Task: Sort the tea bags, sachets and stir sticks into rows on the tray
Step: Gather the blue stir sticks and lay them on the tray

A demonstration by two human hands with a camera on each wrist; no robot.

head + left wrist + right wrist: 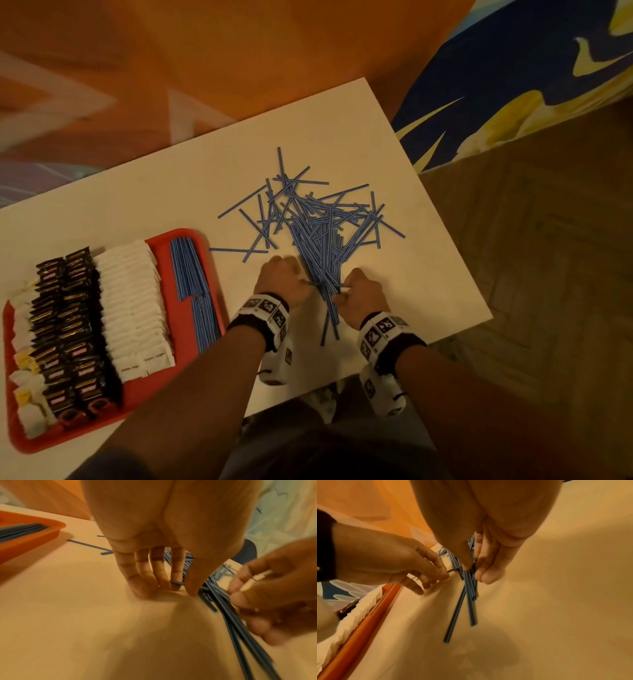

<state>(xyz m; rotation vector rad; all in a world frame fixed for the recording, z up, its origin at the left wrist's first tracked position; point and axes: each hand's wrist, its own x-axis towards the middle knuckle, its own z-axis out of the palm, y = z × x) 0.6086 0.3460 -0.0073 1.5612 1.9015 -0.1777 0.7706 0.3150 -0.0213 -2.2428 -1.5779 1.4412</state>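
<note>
**Entry: stir sticks, loose, blue.**

Risk: the left hand point(282, 279) and right hand point(359, 294) are closing in on the near end of the stick pile point(318, 222) from both sides. The sticks are lying crossed at many angles, so a bunch lifted now is likely dragging tangled neighbours with it and flicking strays toward the counter point(171, 192) edge, which is just beside the wrists. Thin, smooth sticks are also liable to slide out of an uneven bunch on the way over to the tray point(191, 236). A bunch set down askew is risking disturbance to the sticks already laid there.

Grip: the left hand is pinching a single stick point(176, 583) between thumb and forefinger, other fingers point(137, 582) curled onto the counter. The right hand is pinching a small bundle point(469, 585) of several sticks between thumb and fingers point(488, 574), their free ends fanning out toward the person.

Appearance: slim, straight, uniform in length, blue with fine pale lines along them.

Location: most are lying heaped mid-counter, right of the tray; a few outliers are lying apart. Stick rows point(188, 270) are already lying along the tray's right side, beside white sachets point(133, 308), dark sachets point(68, 325) and, at the left edge, pale tea bags point(24, 329).
</note>
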